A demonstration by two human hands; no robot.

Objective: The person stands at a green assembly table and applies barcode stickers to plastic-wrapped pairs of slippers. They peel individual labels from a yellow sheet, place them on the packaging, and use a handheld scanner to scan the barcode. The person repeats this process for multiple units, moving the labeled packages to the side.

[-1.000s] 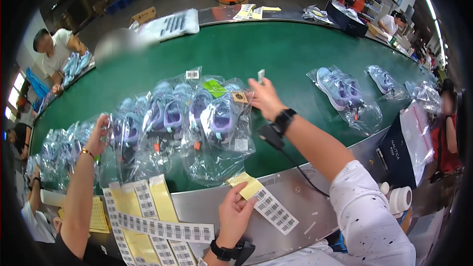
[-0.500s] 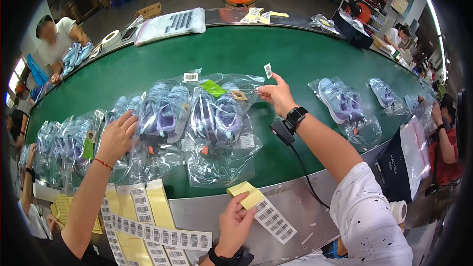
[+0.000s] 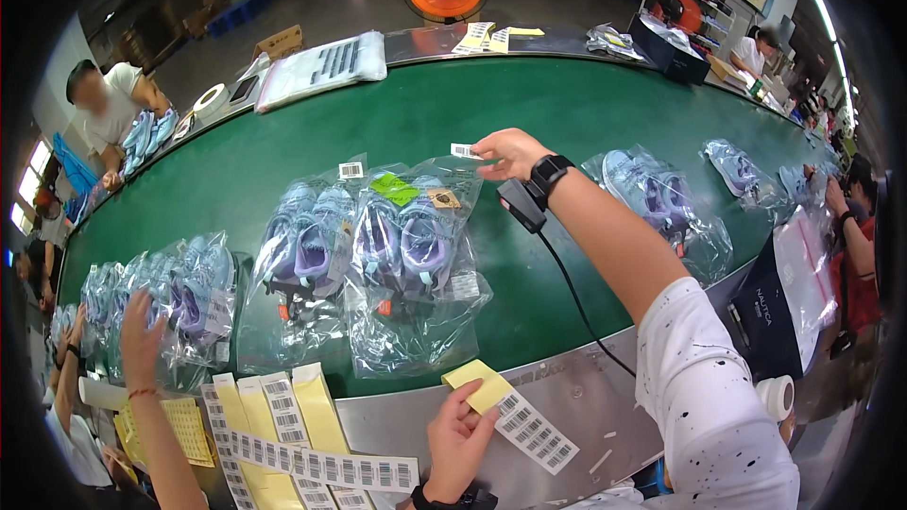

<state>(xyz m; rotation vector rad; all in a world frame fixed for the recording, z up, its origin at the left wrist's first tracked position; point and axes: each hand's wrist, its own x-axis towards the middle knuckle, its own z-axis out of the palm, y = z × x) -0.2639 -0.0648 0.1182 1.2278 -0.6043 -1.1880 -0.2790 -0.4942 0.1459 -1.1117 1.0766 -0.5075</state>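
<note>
Shoes, one pair in pale blue and lilac mesh (image 3: 425,241), lie side by side in a clear plastic bag (image 3: 416,335) on a green-topped, metal-edged bench (image 3: 539,312); this bag serves as landmark. A bright green tag (image 3: 394,189) and a brown square tag (image 3: 443,198) sit at the bag's far end. Right hand (image 3: 510,153): at the bag's far right corner, fingertips pinching a small white barcode label (image 3: 463,150); cannot tell whether label and plastic touch. Black wristband and a small black corded device (image 3: 522,205) on that wrist. Left hand (image 3: 460,444): on the near side of the bag, to its right, thumb and fingers gripping a yellow-backed strip of white barcode labels (image 3: 536,431). Just left of the bag: second bagged pair (image 3: 310,236), white barcode label (image 3: 350,170) at its far corner. Farther left: a row of bagged pairs (image 3: 194,288), with a co-worker's raised hand (image 3: 142,331) near it. Right of the bag, apart: another bagged pair (image 3: 652,189). Near side, left of the bag: several overlapping barcode strips (image 3: 326,467).
</note>
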